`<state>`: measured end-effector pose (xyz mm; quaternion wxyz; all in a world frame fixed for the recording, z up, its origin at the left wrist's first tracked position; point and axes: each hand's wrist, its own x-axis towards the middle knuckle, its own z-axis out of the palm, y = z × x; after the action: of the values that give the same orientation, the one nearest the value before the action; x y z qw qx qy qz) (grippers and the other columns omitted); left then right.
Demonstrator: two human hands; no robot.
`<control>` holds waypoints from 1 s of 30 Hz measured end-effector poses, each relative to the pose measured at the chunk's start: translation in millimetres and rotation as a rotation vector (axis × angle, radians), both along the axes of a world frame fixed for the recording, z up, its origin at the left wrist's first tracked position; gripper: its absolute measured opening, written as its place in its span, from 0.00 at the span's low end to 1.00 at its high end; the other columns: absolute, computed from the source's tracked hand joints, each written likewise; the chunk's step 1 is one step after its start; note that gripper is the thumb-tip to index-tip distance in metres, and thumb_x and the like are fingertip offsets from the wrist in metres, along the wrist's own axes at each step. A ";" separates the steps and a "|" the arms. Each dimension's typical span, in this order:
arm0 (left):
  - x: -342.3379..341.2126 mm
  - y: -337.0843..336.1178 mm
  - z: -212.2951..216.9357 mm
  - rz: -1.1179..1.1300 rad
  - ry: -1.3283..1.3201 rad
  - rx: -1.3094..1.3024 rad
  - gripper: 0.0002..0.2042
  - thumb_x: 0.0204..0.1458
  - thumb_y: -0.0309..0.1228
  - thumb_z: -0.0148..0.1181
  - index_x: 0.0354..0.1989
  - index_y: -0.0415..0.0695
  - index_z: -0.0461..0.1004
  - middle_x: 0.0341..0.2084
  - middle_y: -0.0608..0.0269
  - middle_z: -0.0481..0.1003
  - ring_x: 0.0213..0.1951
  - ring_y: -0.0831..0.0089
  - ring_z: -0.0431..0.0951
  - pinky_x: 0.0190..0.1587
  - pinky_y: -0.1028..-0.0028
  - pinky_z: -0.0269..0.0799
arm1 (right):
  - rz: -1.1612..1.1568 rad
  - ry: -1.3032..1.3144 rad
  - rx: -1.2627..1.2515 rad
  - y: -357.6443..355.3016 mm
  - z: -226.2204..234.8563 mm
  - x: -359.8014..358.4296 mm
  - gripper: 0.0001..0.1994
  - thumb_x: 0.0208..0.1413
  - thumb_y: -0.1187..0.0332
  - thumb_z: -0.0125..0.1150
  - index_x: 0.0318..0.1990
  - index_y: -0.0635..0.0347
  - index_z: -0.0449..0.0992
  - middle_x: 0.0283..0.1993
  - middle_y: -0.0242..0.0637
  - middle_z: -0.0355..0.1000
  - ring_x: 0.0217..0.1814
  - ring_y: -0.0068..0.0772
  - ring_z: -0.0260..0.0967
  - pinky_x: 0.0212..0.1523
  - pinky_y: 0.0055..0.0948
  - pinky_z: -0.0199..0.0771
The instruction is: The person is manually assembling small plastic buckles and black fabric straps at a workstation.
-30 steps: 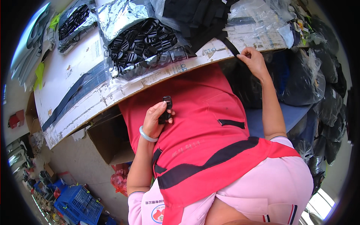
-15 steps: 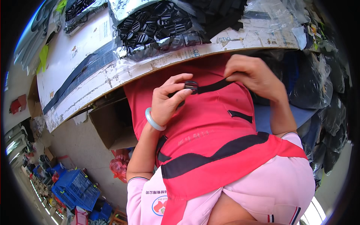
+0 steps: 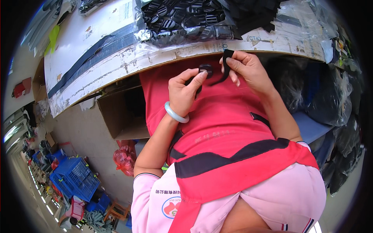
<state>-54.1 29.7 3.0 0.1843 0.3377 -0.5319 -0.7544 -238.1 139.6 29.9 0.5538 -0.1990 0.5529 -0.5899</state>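
My left hand [image 3: 182, 91], with a pale bracelet at the wrist, pinches a small black plastic buckle [image 3: 206, 70] between thumb and fingers. A narrow black webbing strap [image 3: 227, 65] hangs curved beside the buckle, its upper end standing up from my right hand [image 3: 250, 72]. The thumb and fingers of that hand are closed on the strap. Both hands are above my red apron [image 3: 210, 105], just in front of the table edge. Blur hides how the strap runs at the buckle.
On the white-topped table [image 3: 89, 73] lie a clear bag of black buckles [image 3: 182, 17], a pile of black straps [image 3: 254, 17] and a long dark strip [image 3: 79, 64]. An open cardboard box [image 3: 116, 116] stands below. Plastic-wrapped dark bundles [image 3: 330, 89] are at the right.
The strap was pulled out straight to the right of the buckle; it is now slack and bent. My right hand has come left, close to the buckle. The head view has shifted slightly.
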 end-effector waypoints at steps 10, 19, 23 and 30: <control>2.2 3.2 -8.8 0.035 0.014 -0.478 0.07 0.54 0.23 0.63 0.40 0.36 0.79 0.23 0.72 0.75 0.23 0.87 0.68 0.25 0.85 0.62 | 0.025 -0.210 0.133 -6.3 0.7 27.1 0.10 0.62 0.64 0.59 0.38 0.63 0.74 0.20 0.25 0.66 0.14 0.11 0.60 0.14 0.13 0.59; -1.8 -1.6 -5.4 0.050 0.056 -0.736 0.07 0.48 0.20 0.65 0.37 0.37 0.78 0.20 0.57 0.73 0.22 0.70 0.73 0.26 0.76 0.67 | 0.056 -0.310 0.096 -4.8 -5.0 26.6 0.09 0.62 0.63 0.58 0.38 0.61 0.74 0.26 0.26 0.70 0.17 0.10 0.61 0.15 0.13 0.58; 1.8 -4.9 -6.0 -0.051 -0.010 -0.926 0.10 0.49 0.19 0.64 0.41 0.36 0.78 0.26 0.57 0.76 0.26 0.70 0.77 0.32 0.78 0.71 | 0.043 -0.409 0.029 -6.9 -12.9 28.3 0.10 0.62 0.63 0.59 0.39 0.62 0.74 0.28 0.27 0.71 0.19 0.12 0.64 0.17 0.14 0.62; 6.8 -16.0 -8.5 -0.130 0.017 -0.781 0.13 0.51 0.22 0.62 0.46 0.40 0.77 0.28 0.64 0.77 0.26 0.74 0.76 0.26 0.74 0.71 | -0.038 -0.216 0.017 -12.7 -22.1 31.1 0.13 0.59 0.64 0.62 0.45 0.64 0.74 0.34 0.31 0.72 0.27 0.17 0.70 0.30 0.19 0.76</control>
<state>-47.3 13.7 -5.5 0.2549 0.2015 -0.7976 -0.5082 -207.0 126.9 7.9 0.6005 -0.1190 0.4985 -0.6138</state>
